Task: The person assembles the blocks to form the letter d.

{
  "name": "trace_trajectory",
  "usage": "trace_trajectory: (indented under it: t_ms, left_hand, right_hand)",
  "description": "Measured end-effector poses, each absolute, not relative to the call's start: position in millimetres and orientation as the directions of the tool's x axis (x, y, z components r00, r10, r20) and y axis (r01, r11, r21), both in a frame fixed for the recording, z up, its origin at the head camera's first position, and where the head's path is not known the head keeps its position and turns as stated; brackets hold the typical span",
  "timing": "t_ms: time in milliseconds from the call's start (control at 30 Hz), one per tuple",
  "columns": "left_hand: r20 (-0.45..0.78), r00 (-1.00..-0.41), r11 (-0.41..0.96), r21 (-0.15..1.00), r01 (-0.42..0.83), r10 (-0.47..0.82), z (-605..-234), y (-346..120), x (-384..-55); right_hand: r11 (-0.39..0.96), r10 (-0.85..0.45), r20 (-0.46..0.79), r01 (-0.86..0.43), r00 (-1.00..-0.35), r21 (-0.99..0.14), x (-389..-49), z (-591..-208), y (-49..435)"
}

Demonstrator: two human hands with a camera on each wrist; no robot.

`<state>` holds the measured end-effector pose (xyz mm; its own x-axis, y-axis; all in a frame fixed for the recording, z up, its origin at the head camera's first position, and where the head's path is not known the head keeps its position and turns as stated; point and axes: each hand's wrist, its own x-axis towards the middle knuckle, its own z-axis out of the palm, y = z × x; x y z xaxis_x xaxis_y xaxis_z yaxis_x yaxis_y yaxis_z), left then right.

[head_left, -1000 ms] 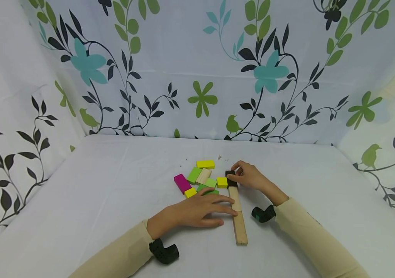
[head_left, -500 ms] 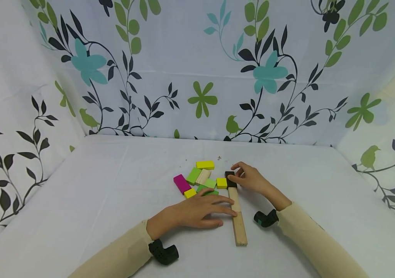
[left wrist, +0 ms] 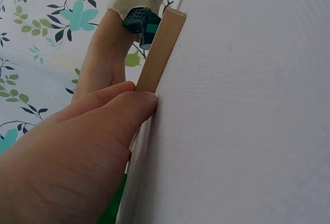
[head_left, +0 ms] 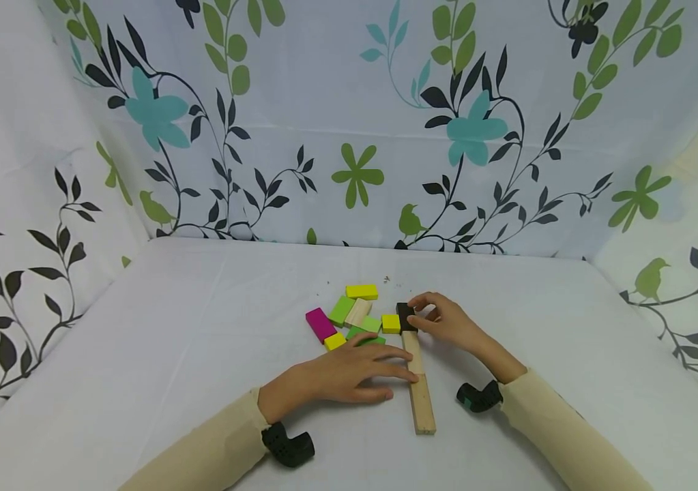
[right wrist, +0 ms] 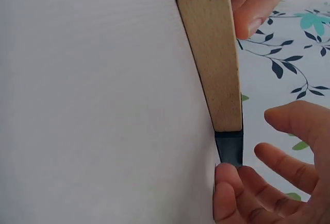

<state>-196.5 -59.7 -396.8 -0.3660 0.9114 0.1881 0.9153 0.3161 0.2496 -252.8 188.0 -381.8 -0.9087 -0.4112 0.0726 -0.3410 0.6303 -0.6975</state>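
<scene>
My left hand [head_left: 349, 372] lies with fingers spread, its fingertips resting on two plain wooden blocks set end to end, the nearer wooden block [head_left: 423, 406] and the farther one [head_left: 413, 348]. In the left wrist view, the thumb and a finger of that left hand [left wrist: 87, 136] are at the wood's side. A black block [head_left: 406, 317] continues the row at its far end. Beside it is my right hand [head_left: 452, 324], loosely bent, fingertips at the block's right edge. The right wrist view has fingers near the black block's [right wrist: 230, 148] end and the thumb [right wrist: 289, 115] apart from it.
Left of the row, a yellow block [head_left: 390, 324] sits against the black one. Several more lie beyond my left hand: a magenta block [head_left: 321, 325], green blocks [head_left: 342, 310], a pale wooden block [head_left: 358, 313] and another yellow block [head_left: 361, 292]. Patterned cloth [head_left: 299, 136] hangs behind.
My right hand has eased slightly right and nearer, its fingers drawing back from over the black block to its right edge. The left hand and the blocks stay practically in place.
</scene>
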Motion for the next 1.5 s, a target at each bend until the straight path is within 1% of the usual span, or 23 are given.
trace_trajectory:
  t_ms: [133, 300, 433, 767, 1067, 1200, 1400, 1500]
  left_hand:
    - [0.179, -0.368, 0.317, 0.257, 0.913, 0.913, -396.4, -59.1, -197.3]
    - [0.184, -0.362, 0.311, 0.254, 0.916, 0.914, -396.9, -58.5, -198.3]
    - [0.196, -0.352, 0.302, 0.246, 0.921, 0.915, -397.2, -58.3, -198.8]
    - [0.188, -0.35, 0.3, 0.248, 0.921, 0.918, -396.8, -55.7, -199.3]
    - [0.18, -0.378, 0.315, 0.3, 0.9, 0.908, -392.9, -55.5, -198.0]
    - [0.209, -0.388, 0.321, 0.294, 0.9, 0.897, -390.4, -55.9, -198.2]
    - [0.299, -0.391, 0.311, 0.282, 0.908, 0.87, -386.0, -55.9, -200.3]
    - [0.334, -0.402, 0.311, 0.294, 0.904, 0.853, -381.3, -56.6, -201.8]
  right_hand:
    - [0.561, -0.462, 0.104, -0.381, -0.881, -0.735, -249.4, -384.9, 195.8]
    - [0.459, -0.567, 0.143, -0.455, -0.811, -0.763, -246.6, -386.9, 202.3]
    - [0.432, -0.612, 0.137, -0.475, -0.779, -0.767, -244.7, -388.2, 205.5]
    - [0.458, -0.616, 0.12, -0.478, -0.778, -0.749, -240.7, -388.6, 208.1]
    - [0.46, -0.612, 0.135, -0.489, -0.779, -0.741, -241.0, -392.3, 208.6]
    - [0.46, -0.612, 0.143, -0.498, -0.777, -0.735, -242.4, -393.1, 208.4]
    - [0.453, -0.62, 0.154, -0.512, -0.769, -0.73, -242.9, -391.5, 208.2]
    - [0.453, -0.621, 0.148, -0.506, -0.77, -0.734, -243.3, -390.5, 207.3]
